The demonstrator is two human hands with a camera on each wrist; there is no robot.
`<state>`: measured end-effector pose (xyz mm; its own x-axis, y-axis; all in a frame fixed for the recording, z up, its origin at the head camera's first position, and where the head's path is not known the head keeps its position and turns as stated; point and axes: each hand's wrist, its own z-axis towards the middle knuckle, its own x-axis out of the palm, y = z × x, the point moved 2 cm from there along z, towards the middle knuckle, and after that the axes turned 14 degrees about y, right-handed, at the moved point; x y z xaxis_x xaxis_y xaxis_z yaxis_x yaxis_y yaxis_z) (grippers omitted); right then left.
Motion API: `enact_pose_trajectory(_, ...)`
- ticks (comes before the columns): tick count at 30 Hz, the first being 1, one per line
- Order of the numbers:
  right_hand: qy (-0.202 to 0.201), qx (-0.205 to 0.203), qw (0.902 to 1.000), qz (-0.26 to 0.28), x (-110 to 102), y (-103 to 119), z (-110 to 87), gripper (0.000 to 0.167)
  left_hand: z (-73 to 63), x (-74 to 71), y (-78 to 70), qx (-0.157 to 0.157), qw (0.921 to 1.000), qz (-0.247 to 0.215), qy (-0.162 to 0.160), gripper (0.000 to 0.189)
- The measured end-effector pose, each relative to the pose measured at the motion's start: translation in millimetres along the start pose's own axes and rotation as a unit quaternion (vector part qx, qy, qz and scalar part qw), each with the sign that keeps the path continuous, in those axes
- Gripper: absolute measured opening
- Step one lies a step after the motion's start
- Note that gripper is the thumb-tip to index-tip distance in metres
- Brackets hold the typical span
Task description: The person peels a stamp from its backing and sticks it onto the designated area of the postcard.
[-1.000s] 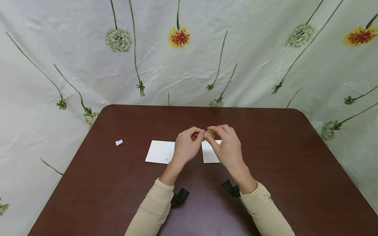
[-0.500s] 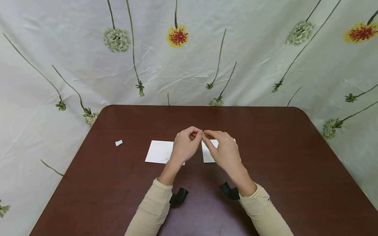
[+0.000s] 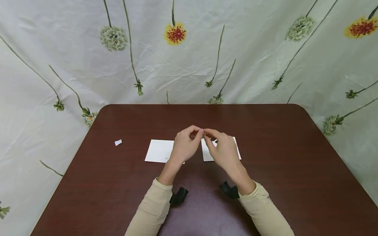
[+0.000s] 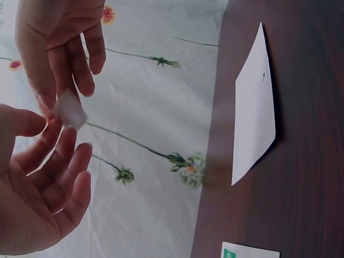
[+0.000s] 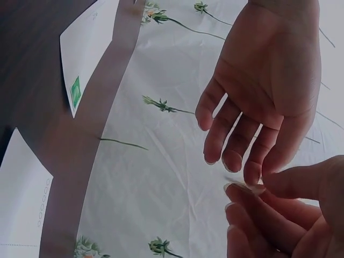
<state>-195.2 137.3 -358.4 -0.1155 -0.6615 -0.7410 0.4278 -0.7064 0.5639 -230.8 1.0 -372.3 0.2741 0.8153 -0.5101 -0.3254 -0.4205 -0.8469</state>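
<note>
Above the table, my left hand (image 3: 185, 144) and right hand (image 3: 223, 149) meet fingertip to fingertip at a small thin stamp (image 4: 70, 111). Thumb and forefinger of each hand pinch it. It looks whitish and blurred in the left wrist view, and is nearly hidden by the fingers in the head view. Below the left hand lies a white envelope (image 3: 158, 151), partly covered; the right wrist view shows a green stamp (image 5: 76, 95) on it. Beneath the right hand lies a second white envelope (image 3: 207, 154), whose row of small printed outlines shows in the right wrist view.
A small white paper scrap (image 3: 118, 142) lies left of the envelopes on the dark brown table (image 3: 280, 157). Behind the far table edge hangs a white curtain (image 3: 251, 42) with printed flowers. Black wrist mounts (image 3: 179, 196) sit beside both sleeves.
My right hand has shifted slightly left, its fingers drawing in around the stamp. The stamp's yellowish-green face, visible a second ago, is now almost hidden. The head view has tilted slightly.
</note>
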Motion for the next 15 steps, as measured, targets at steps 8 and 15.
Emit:
enact_pose_trajectory(8, -0.015, -0.011, 0.9981, 0.059, -2.5, -5.4, 2.1, 0.017, 1.2, 1.7, -0.6, 0.014, 0.9998, -0.013, -0.003, 0.016)
enact_pose_trajectory(15, -0.012, 0.012, 0.9959, 0.089, -7.0, -6.8, 1.8, 0.021, 1.4, 2.5, 0.3, 0.034, 0.9992, -0.016, -0.011, 0.011)
